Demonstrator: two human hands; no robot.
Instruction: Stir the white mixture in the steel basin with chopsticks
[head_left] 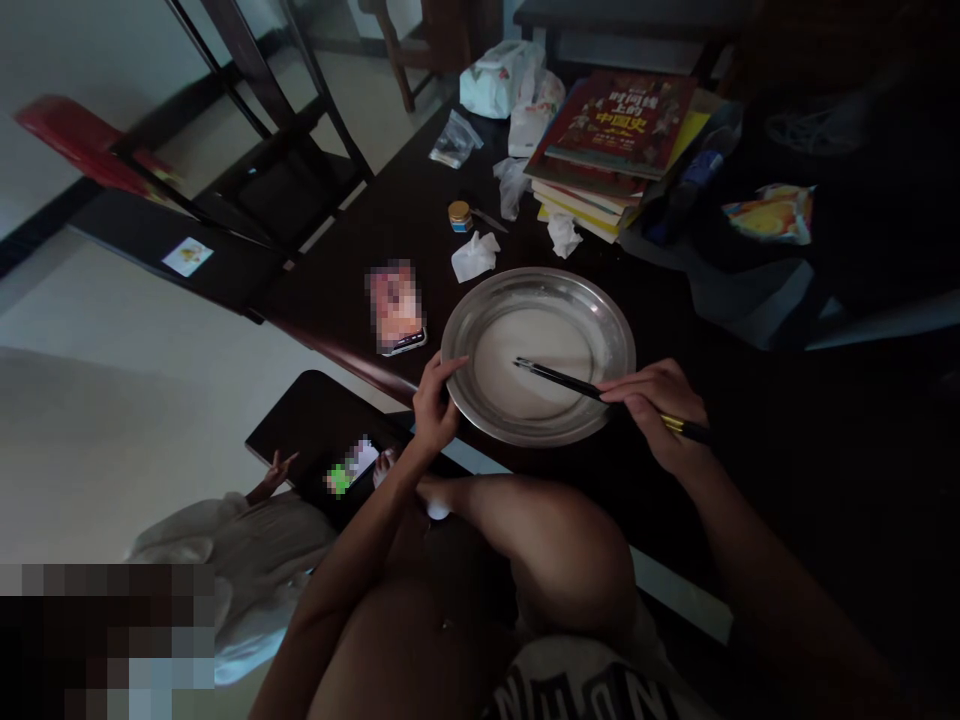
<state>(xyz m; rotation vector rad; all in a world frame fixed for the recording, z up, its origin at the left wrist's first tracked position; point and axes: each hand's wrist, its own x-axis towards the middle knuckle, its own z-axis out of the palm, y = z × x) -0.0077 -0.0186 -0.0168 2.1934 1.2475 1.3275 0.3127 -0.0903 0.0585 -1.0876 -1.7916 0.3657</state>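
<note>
Currently the left hand (435, 405) is gripping the near-left rim of the metal plate (609, 318), fingers curled over the edge, steadying it on the dark table (360, 270). Meanwhile the right hand (660, 410) is clenching a pair of black chopsticks (559, 376), tips reaching into the pale liquid (517, 350) pooling across the plate's middle. Plate is sitting at the table's near edge, just in front of the person's raised knee (562, 550). Judging by the shallow pan, stirring is going best with the tips kept low and circling gently, well inside the rim, so the thin batter is not slopping over; the steadying hand is doing useful work and should be holding firm. Beyond the plate, crumpled tissue (474, 256), a small jar (459, 215) and a stack of books (619, 140) are lying about. Phone (396, 308) is resting just left of the plate. Another person (247, 560) is sitting low at left.
</note>
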